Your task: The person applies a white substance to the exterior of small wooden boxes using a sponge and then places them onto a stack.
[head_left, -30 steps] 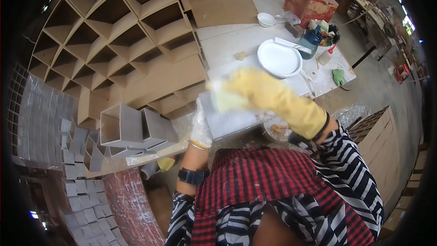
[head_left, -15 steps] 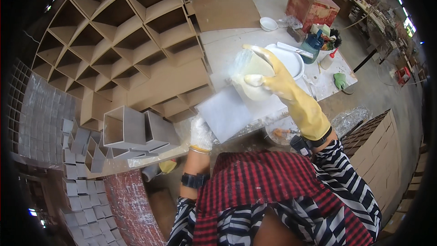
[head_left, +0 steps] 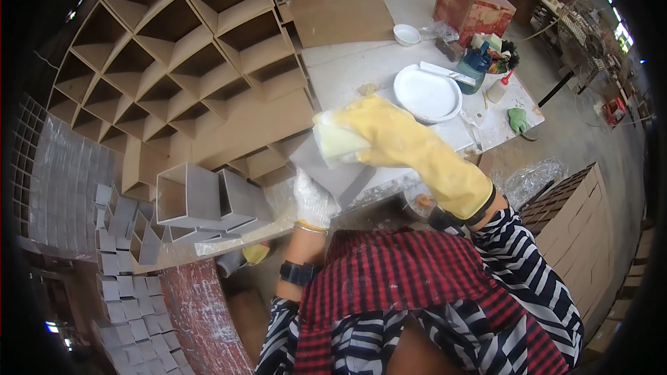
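Observation:
My left hand [head_left: 313, 200], in a white knit glove, grips the near left edge of a grey box [head_left: 354, 182] over the table's front edge. Closed round a pale, whitish-yellow sponge [head_left: 339, 143], my right hand [head_left: 379, 128] wears a long yellow rubber glove. The sponge presses against the upper part of the box and hides some of it. Beyond my right hand, a white oval tray [head_left: 425, 101] rests on the table, a flat white bar across its rim.
Grey open boxes [head_left: 186, 194] stand to the left, before a large brown cubby rack [head_left: 243, 121]. On the white table [head_left: 340, 62] are a brown board [head_left: 344, 17], a white bowl [head_left: 407, 35], a teal jug [head_left: 474, 69], a red-capped bottle [head_left: 499, 89] and a red box [head_left: 469, 10].
My right hand has come left and down with the sponge onto the box. The box has tilted, and its face looks darker grey. The white tray is now fully uncovered.

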`<state>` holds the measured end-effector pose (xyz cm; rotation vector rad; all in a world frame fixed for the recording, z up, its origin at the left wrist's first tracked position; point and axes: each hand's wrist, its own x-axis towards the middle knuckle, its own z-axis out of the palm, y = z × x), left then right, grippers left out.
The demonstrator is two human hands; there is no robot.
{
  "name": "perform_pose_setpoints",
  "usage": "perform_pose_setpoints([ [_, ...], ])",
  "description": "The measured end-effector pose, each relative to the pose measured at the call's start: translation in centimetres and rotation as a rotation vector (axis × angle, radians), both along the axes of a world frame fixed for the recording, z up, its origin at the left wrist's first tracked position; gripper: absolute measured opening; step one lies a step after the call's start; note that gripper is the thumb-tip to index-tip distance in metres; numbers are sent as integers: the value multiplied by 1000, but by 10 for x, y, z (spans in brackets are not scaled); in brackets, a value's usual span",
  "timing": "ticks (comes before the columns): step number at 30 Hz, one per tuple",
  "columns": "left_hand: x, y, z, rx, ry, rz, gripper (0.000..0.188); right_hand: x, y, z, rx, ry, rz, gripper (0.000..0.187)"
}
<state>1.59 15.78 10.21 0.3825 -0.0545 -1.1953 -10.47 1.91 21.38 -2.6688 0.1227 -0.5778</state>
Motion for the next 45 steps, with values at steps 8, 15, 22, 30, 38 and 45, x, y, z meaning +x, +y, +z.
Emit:
perform_pose_setpoints([
  [8, 23, 20, -38, -53, -1197, 101, 50, 11, 59, 8, -47, 338, 89, 43],
  [15, 8, -9, -3, 37, -165, 85, 60, -12, 10, -8, -64, 62, -215, 33],
  [22, 30, 1, -61, 115, -796, 83, 60, 1, 49, -8, -96, 171, 94, 28],
  [30, 8, 4, 8, -2, -115, -29, 62, -36, -8, -18, -37, 114, -315, 50],
  [38, -6, 2, 7, 236, -354, -95, 60, 7, -10, 1, 3, 55, -178, 51],
  [45, 4, 5, -19, 277, -244, -13, 56, 1, 2, 16, 14, -68, -5, 55],
])
